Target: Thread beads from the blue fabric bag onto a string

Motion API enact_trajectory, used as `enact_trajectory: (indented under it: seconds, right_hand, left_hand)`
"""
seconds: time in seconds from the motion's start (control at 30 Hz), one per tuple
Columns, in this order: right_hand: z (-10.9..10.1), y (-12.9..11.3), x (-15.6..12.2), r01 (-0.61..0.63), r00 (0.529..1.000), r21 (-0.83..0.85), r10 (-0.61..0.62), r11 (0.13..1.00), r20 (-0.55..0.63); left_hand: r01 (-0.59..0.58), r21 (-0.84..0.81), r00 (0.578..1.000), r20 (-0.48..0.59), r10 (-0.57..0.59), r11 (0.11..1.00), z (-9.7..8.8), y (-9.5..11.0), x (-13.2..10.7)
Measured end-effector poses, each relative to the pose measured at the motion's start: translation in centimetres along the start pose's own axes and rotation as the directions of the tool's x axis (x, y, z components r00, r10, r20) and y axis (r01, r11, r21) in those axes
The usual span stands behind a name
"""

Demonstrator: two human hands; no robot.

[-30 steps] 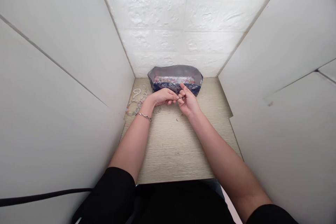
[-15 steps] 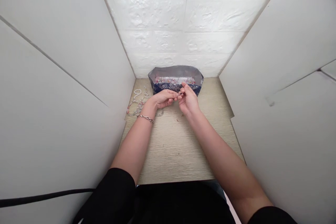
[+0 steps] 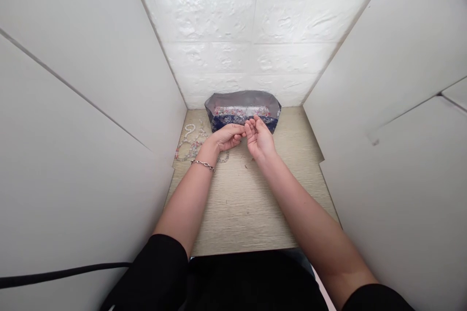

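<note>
**Left hand (image 3: 230, 137) and right hand (image 3: 260, 140) meet at the far end of a narrow wooden table (image 3: 251, 209)**

The table is pale, with a fine grain running left to right, and its near edge stops at the person's dark clothing (image 3: 251, 282). A few small dark flecks (image 3: 245, 166) lie on the bare wood just nearer than the hands. Smooth white panels enclose it, the left panel (image 3: 73, 165) marked by a long slanting seam, the right panel (image 3: 394, 184) by another seam and a small smudge. Across the far end stands a glossy white wall (image 3: 233, 17) patterned in large raised blocks.

Against that wall sits an open bag (image 3: 225, 121), dark blue with a pale pattern outside and grey inside; small colourful beads (image 3: 222, 111) show in it. Strings of beads (image 3: 195, 146), clear, white and pink, lie in loops at the far left of the table, partly behind the left hand.

Both hands are just nearer than the bag. The left fingertips are drawn narrowly together; the right fingers are loosely curled, palm showing. Whether either holds anything small, I cannot tell. A metal bracelet (image 3: 203, 164) circles the left wrist. A black cable (image 3: 65, 273) crosses the near left.
</note>
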State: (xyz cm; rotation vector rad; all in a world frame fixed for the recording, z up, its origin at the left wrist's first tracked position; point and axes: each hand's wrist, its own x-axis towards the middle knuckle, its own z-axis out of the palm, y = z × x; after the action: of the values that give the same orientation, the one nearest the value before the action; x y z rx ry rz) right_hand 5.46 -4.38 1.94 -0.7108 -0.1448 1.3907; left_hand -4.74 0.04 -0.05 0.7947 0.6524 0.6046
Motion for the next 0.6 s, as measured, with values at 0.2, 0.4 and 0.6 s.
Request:
enact_trajectory:
  seconds: [0.2, 0.4, 0.6]
  right_hand:
    - [-0.3, -0.1, 0.1, -0.063, 0.998, 0.021, 0.064, 0.998, -0.011]
    - [-0.5, -1.0, 0.3, -0.117, 0.993, 0.009, 0.117, 0.993, -0.034]
    - [-1.0, -1.6, 0.0, -0.194, 0.98, -0.093, 0.197, 0.977, 0.025]
  left_hand:
    - [0.015, 0.043, 1.0, -0.012, -0.014, 0.999, 0.0, 0.1, -0.2]
    - [0.002, 0.102, 0.999, 0.032, -0.006, 0.995, -0.4, 0.2, -0.3]
    - [-0.017, 0.113, 1.0, 0.005, 0.017, 0.993, -0.5, 0.6, -0.7]
